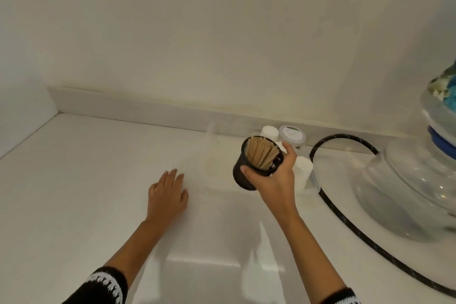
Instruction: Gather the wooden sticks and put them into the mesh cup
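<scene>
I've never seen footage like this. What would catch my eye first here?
Probably the black mesh cup near the middle, packed with wooden sticks and gripped by the right hand, fingers curled around its rim. The left hand lies flat on the white counter beside it. At the far right, a big glass vessel stands inside a loop of black cable.
</scene>
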